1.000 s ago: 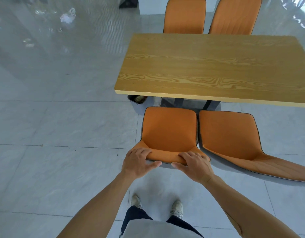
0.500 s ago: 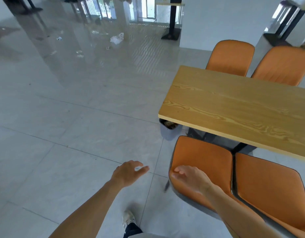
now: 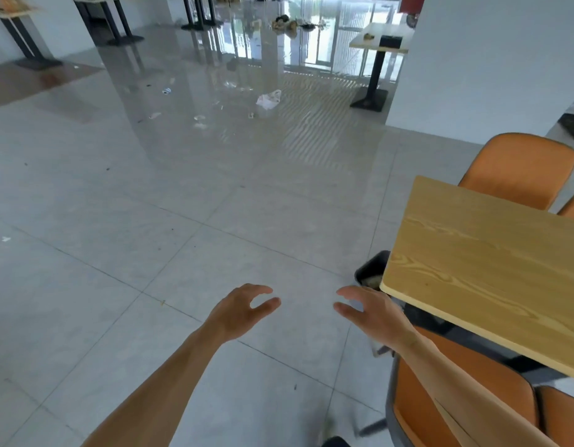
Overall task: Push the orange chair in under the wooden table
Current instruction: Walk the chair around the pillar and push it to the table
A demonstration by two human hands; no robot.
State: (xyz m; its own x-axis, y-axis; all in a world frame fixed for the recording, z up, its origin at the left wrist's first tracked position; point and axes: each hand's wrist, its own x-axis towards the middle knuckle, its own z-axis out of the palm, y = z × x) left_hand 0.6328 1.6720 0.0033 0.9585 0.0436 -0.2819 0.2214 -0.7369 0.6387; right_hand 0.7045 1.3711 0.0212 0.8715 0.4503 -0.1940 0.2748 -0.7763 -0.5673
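The wooden table (image 3: pixel 492 262) fills the right side of the view. An orange chair (image 3: pixel 492 379) sits at the bottom right with its seat tucked under the table's near edge; my right forearm crosses in front of it. My left hand (image 3: pixel 243 309) hovers over the bare floor, fingers apart, holding nothing. My right hand (image 3: pixel 371 312) is also empty with spread fingers, just left of the table's corner and off the chair.
A second orange chair (image 3: pixel 566 414) stands beside the first, and another (image 3: pixel 518 171) is on the table's far side. A dark bin (image 3: pixel 371 271) sits under the table corner. Litter (image 3: pixel 269 99) lies on the glossy floor ahead; a pedestal table (image 3: pixel 377 59) and a white pillar (image 3: pixel 492 59) stand beyond.
Both hands have left the chair back and now hang open over the floor. The view has swung left and up, so the table and chairs have slid to the right edge.
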